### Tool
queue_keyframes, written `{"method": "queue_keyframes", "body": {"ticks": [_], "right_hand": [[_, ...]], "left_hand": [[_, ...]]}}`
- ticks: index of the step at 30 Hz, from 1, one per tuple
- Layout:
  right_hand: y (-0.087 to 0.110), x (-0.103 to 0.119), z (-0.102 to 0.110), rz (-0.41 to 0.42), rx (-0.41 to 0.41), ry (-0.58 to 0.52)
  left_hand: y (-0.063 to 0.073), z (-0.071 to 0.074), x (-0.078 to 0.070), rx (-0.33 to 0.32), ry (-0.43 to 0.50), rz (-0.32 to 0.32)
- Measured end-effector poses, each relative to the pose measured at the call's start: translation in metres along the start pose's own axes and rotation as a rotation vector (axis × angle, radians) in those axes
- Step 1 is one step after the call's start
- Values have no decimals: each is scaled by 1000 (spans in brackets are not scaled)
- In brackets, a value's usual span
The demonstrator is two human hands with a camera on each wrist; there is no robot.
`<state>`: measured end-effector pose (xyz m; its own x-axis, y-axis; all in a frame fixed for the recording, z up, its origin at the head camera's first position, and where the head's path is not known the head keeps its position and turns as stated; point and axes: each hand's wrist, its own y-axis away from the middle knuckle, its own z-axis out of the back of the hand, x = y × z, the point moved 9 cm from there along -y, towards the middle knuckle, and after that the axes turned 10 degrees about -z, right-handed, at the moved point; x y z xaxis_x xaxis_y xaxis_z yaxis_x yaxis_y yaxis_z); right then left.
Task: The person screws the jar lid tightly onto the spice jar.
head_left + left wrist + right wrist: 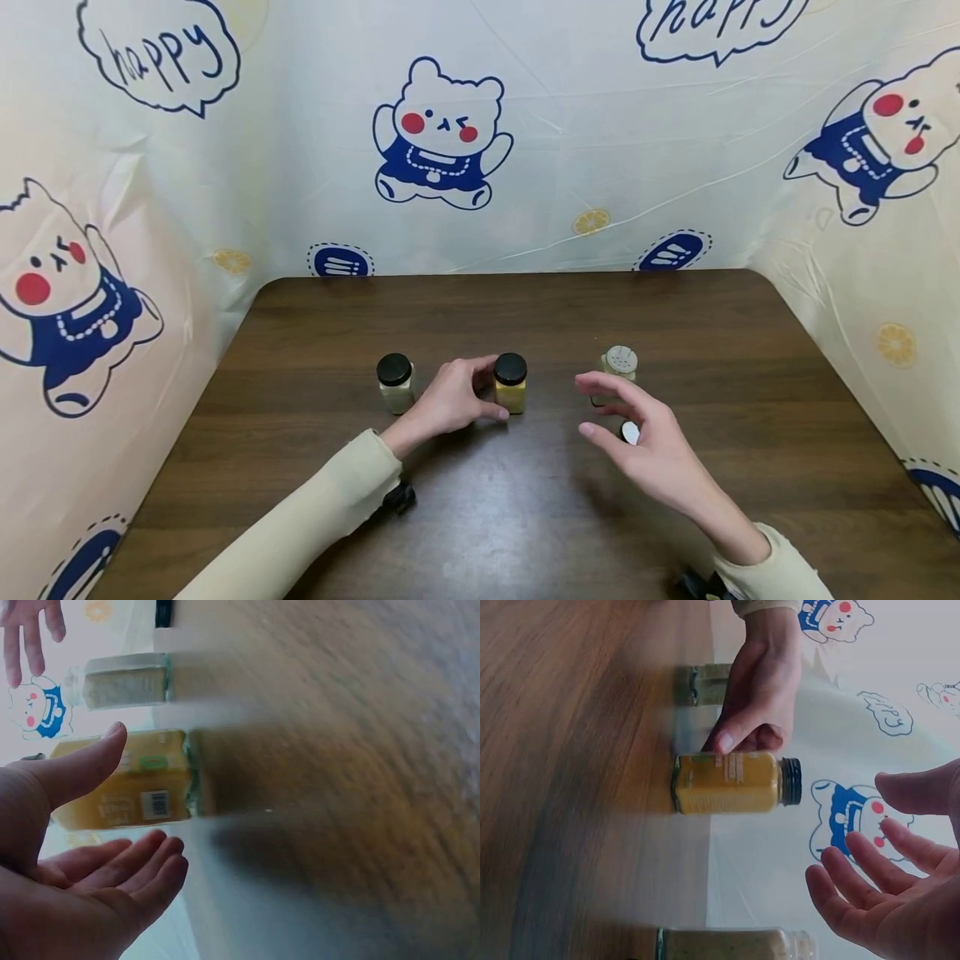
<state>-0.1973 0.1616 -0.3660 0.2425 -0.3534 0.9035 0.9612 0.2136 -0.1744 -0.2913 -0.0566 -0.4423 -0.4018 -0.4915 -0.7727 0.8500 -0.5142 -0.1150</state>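
Note:
My left hand (452,397) reaches beside a black-capped spice jar of yellow powder (511,395) that stands upright on the table. Its thumb and spread fingers lie at the jar's near side, not wrapped round it; whether they touch it I cannot tell. The right hand (660,446) hovers with relaxed, parted fingers and holds nothing. Just beyond those fingers stands an uncapped spice jar (621,362) with a perforated shaker top, its body partly hidden by the hand. A dark-rimmed lid with a white inside (631,432) shows behind the right hand.
Another black-capped jar (396,393) with pale contents stands to the left of my left hand. The brown wooden table (480,317) meets a patterned cloth (570,150) at its back and sides.

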Motion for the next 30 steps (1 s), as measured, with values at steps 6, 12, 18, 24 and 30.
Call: {"method": "queue_keyframes", "body": {"ticks": [6,12,18,24,30], "right_hand": [[3,-3,6,-26,-7,-6],[4,-1,9,-27,-12,-16],[5,-1,12,-33,-17,4],[6,-2,15,-41,-22,19],[7,-4,17,-51,-23,31]], "left_hand": [[7,15,-13,-73,-10,38],[14,30,-40,-135,-33,-18],[21,45,-65,-211,-115,-76],[30,53,-93,-277,-119,-163],[36,53,-118,-320,-64,-238]]}}
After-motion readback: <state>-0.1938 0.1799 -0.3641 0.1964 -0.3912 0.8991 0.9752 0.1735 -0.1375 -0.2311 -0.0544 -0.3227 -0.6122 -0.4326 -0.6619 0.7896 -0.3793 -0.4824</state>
